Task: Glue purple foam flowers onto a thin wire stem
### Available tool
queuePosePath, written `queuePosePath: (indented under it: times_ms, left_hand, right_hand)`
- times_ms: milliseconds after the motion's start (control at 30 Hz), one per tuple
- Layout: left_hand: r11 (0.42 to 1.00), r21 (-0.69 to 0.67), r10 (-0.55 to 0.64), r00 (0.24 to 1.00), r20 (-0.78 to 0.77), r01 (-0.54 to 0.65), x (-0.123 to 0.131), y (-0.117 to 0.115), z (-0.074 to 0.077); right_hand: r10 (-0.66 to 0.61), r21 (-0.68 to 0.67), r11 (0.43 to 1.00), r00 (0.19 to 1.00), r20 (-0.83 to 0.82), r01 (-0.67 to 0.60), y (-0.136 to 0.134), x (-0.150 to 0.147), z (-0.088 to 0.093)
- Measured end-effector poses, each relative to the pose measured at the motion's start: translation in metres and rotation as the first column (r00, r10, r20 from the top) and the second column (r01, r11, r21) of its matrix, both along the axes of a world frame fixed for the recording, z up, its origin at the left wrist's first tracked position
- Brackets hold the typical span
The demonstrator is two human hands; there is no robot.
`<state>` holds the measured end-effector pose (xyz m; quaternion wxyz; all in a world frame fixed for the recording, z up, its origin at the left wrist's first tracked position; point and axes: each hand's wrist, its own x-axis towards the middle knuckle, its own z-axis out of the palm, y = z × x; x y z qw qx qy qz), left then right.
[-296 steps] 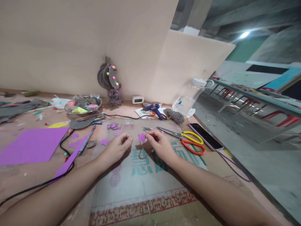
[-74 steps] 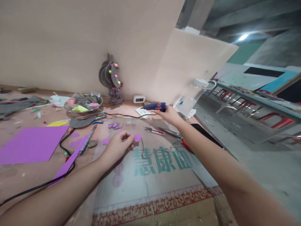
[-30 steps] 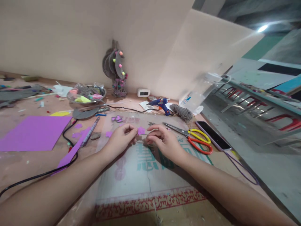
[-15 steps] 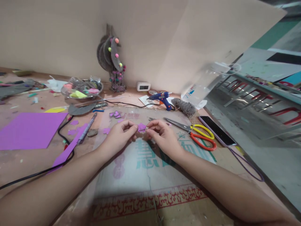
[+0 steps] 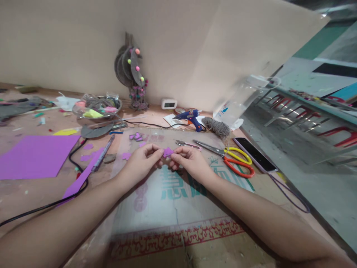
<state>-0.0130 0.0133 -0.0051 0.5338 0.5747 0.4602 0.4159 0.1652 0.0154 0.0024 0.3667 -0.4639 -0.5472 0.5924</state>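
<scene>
A small purple flower cutout [image 5: 167, 152] is held up between both hands over the printed cardboard [image 5: 145, 219]. My left hand [image 5: 145, 160] pinches its left edge between thumb and fingertips. From the right, my right hand [image 5: 191, 162] pinches the other edge. Behind the right hand lie small thread snips [image 5: 188, 145], and beside them scissors [image 5: 228, 158] with one yellow and one orange-red handle. Left of my left hand is another purple flower cutout [image 5: 126, 156]. Several dark-edged purple pieces [image 5: 136, 137] rest farther back.
A purple sheet [image 5: 36, 156], a pen [image 5: 103, 152] and a black cable [image 5: 41, 213] lie at left. Toward the back stand a bowl of craft scraps [image 5: 97, 108], a blue glue gun [image 5: 189, 117], grey yarn [image 5: 216, 127] and a small digital clock [image 5: 169, 104]. A phone [image 5: 255, 154] lies at right.
My right fingers have moved slightly in onto the flower's right edge, and the flower looks turned a little. The thread snips show more fully. The view has shifted slightly.
</scene>
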Motion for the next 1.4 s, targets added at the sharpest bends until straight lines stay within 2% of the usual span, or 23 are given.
queuePosePath:
  times_ms: [133,267,600,700,833,933,1000,1067,1267,1333,1400]
  left_hand:
    - [0.997,0.079,-0.031,0.998,0.063,0.026,0.003,-0.003,-0.003]
    - [0.99,0.138,-0.019,1.0,0.004,0.019,0.004,-0.005,-0.006]
    - [0.989,0.142,-0.021,0.999,-0.039,0.026,0.003,-0.004,-0.004]
    - [0.99,0.141,-0.004,0.999,-0.051,0.011,0.003,-0.004,-0.004]
    - [0.992,0.124,0.016,0.998,-0.061,-0.009,0.003,-0.003,-0.004]
    - [0.993,0.116,0.021,0.995,-0.095,-0.01,0.004,-0.004,-0.001]
    - [0.995,0.101,0.019,0.993,-0.118,-0.007,0.004,-0.004,0.0]
    - [0.996,0.093,0.005,0.993,-0.121,0.007,0.005,-0.004,0.002]
    - [0.996,0.068,-0.043,0.995,-0.093,0.049,0.006,-0.003,-0.001]
    - [0.996,0.071,-0.046,0.996,-0.076,0.052,0.006,-0.002,-0.002]
    - [0.997,0.068,-0.042,0.998,-0.054,0.046,0.005,-0.001,-0.003]
  right_hand:
    - [-0.01,-0.02,1.0,1.0,-0.01,0.009,0.0,0.001,0.002]
    - [-0.007,-0.023,1.0,1.0,-0.018,0.007,0.0,0.001,0.002]
    - [0.011,-0.013,1.0,1.0,0.017,-0.011,0.001,0.001,0.001]
    - [0.005,0.047,0.999,0.999,0.053,-0.007,0.001,0.002,0.002]
    - [-0.002,0.21,0.977,0.988,0.153,-0.031,0.001,0.007,0.002]
    - [-0.087,0.426,0.903,0.953,0.29,-0.048,-0.001,0.01,0.002]
    - [-0.179,0.579,0.811,0.908,0.379,-0.082,-0.002,0.011,0.002]
    - [-0.235,0.673,0.728,0.873,0.428,-0.133,-0.003,0.011,0.003]
    - [-0.233,0.755,0.611,0.858,0.459,-0.238,-0.003,0.008,0.005]
    - [-0.24,0.786,0.57,0.867,0.438,-0.239,-0.003,0.006,0.005]
    - [-0.256,0.803,0.557,0.876,0.408,-0.211,-0.002,0.004,0.005]
